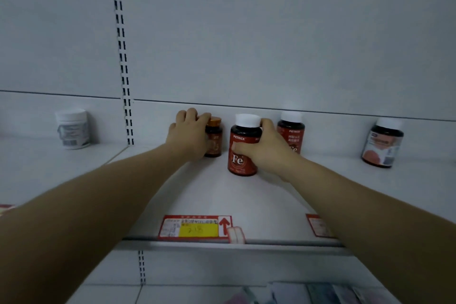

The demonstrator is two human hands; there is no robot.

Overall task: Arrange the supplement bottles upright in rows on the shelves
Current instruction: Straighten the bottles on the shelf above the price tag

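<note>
Head view: left hand (pixel 190 131) grips the amber bottle (pixel 214 138); right hand (pixel 266 148) clasps the upright Fe bottle (pixel 243 153) on the shelf (pixel 222 195).

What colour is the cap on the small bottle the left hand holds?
Coppery orange; the cap shows best in the head view.

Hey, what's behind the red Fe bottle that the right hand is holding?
Behind it, slightly to the right, a second red bottle with a white cap stands upright by the back panel. The right hand covers its lower label and base.
</note>
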